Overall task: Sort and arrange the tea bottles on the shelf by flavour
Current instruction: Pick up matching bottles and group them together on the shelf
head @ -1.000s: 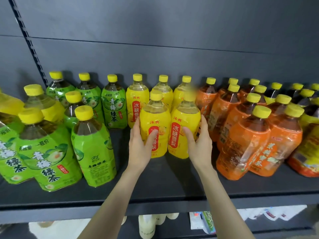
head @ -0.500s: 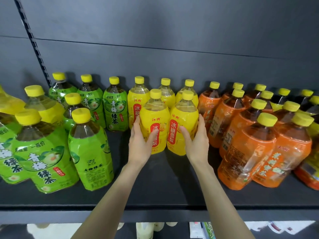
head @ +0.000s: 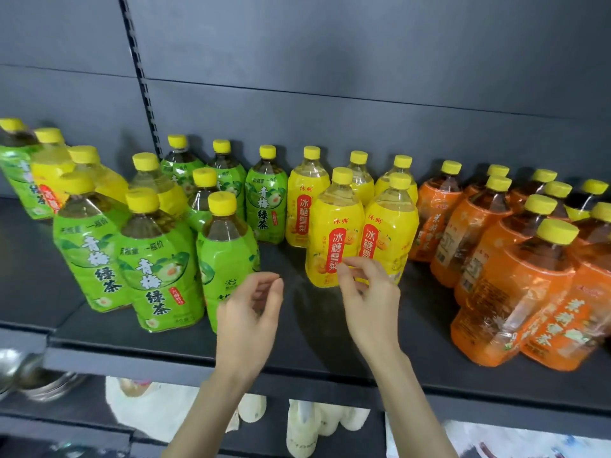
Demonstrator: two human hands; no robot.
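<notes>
**A:** Head view, starting at the far left — what stands on the shelf (head: 139, 342)?

**B:** A mixed clump at the left end: green bottles (head: 155, 259) with yellow caps, and a few yellow-labelled ones (head: 49, 180) tucked in among them. Behind, three more green bottles stand in a row against the dark back panel (head: 330, 61).

**A:** And the nearest green one?

**B:** One green bottle (head: 228, 256) stands at the right edge of that group. The left hand (head: 248, 319) is low in front of it, partly covering its label. The fingers are loosely curled, thumb and forefinger near each other, closed on nothing.

**A:** The middle?

**B:** Yellow bottles (head: 334, 239) — three along the back, two in front, upright and touching side by side. The right hand (head: 370, 305) is just before the front pair. Its fingertips (head: 344, 267) overlap the bottom of the labels; whether they touch the plastic I cannot tell. The fingers are bent and slightly apart, gripping nothing.

**A:** The right side?

**B:** Orange bottles (head: 515, 292) in several rows, running from the back panel to the front edge, packed close. One dark bottle (head: 585, 200) with a yellow label sits among the back ones.

**A:** Below the shelf?

**B:** Pale bottles (head: 304, 434) and white packets, blurred; something metallic at the far left.
</notes>
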